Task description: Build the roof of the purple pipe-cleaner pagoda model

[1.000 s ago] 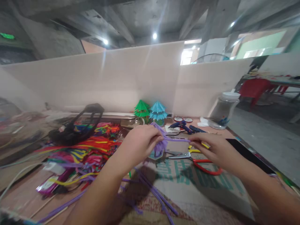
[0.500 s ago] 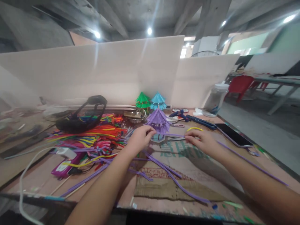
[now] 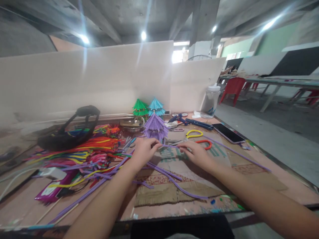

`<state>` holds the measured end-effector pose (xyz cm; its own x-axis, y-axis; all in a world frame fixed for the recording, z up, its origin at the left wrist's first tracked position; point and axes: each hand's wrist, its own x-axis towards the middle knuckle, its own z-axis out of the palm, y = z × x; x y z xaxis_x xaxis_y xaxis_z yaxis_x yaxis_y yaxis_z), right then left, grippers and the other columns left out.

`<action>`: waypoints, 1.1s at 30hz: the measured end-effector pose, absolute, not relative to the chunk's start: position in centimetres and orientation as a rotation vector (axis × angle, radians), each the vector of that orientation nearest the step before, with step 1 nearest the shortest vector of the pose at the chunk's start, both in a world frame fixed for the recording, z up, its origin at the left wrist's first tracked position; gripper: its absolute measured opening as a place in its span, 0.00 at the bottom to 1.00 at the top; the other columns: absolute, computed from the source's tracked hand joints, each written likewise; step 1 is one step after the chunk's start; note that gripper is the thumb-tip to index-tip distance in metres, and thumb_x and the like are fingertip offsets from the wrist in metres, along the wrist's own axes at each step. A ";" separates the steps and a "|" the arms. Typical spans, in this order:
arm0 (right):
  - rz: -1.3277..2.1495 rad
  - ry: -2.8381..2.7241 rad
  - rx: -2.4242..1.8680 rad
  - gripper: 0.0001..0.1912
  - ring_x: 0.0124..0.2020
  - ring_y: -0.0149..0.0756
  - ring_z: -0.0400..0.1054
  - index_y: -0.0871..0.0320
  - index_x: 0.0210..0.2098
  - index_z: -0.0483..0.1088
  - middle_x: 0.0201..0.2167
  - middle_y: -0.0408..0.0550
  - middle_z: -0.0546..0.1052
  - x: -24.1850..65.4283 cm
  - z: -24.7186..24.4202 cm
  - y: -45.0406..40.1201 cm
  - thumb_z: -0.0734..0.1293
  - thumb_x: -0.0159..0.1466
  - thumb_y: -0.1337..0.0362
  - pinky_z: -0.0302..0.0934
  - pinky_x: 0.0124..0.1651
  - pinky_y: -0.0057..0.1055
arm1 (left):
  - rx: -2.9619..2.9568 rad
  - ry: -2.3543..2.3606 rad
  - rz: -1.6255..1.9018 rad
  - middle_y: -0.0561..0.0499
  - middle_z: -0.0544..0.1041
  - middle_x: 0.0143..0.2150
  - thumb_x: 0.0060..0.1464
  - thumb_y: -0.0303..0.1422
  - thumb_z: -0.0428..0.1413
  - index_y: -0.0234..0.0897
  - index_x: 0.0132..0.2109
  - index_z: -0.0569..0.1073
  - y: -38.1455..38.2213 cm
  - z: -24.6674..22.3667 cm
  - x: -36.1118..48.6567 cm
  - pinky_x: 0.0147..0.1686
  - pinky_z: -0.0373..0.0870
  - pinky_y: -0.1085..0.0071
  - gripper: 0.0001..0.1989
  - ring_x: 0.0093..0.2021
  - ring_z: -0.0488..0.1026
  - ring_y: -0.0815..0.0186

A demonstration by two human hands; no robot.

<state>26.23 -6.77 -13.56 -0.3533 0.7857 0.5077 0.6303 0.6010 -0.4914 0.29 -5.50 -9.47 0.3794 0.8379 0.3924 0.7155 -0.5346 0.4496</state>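
The left hand (image 3: 144, 151) and right hand (image 3: 195, 154), both pinching the purple strip (image 3: 169, 146), have drawn closer, uncovering a red handle (image 3: 210, 144).

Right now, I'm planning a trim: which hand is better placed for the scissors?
Probably the right hand: it's beside the red scissor handle; the left hand is farther. Both grip the purple strip.

The left hand (image 3: 146, 150) and right hand (image 3: 195, 153) pinch a purple strip (image 3: 170, 146), which spans the gap between them above the cardboard (image 3: 174, 194). A purple tiered model (image 3: 156, 124) stands behind the left hand; scissors (image 3: 194, 133) lie partly behind the right.
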 end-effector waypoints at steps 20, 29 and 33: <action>0.105 -2.204 -1.041 0.07 0.39 0.40 0.68 0.56 0.36 0.70 0.34 0.50 0.75 26.7 -13.2 -6.5 0.61 0.66 0.69 0.63 0.43 0.36 | 2.593 1.420 0.781 0.51 0.80 0.33 0.62 0.38 0.52 0.40 0.38 0.77 -4.4 -10.0 -1.3 0.36 0.62 0.71 0.11 0.35 0.75 0.63; 0.128 -2.182 -1.119 0.07 0.38 0.41 0.68 0.57 0.36 0.71 0.35 0.51 0.77 27.5 -13.6 -5.8 0.61 0.66 0.67 0.62 0.44 0.37 | 2.602 1.505 0.756 0.51 0.80 0.32 0.63 0.37 0.50 0.41 0.38 0.75 -5.2 -9.1 -1.3 0.33 0.61 0.71 0.11 0.34 0.75 0.63; 0.146 -2.160 -1.148 0.07 0.38 0.41 0.69 0.58 0.36 0.72 0.35 0.51 0.77 27.3 -13.5 -5.9 0.61 0.67 0.65 0.62 0.44 0.37 | 2.601 1.497 0.706 0.51 0.80 0.33 0.62 0.36 0.51 0.41 0.37 0.75 -5.2 -8.6 -1.5 0.32 0.59 0.72 0.10 0.33 0.74 0.63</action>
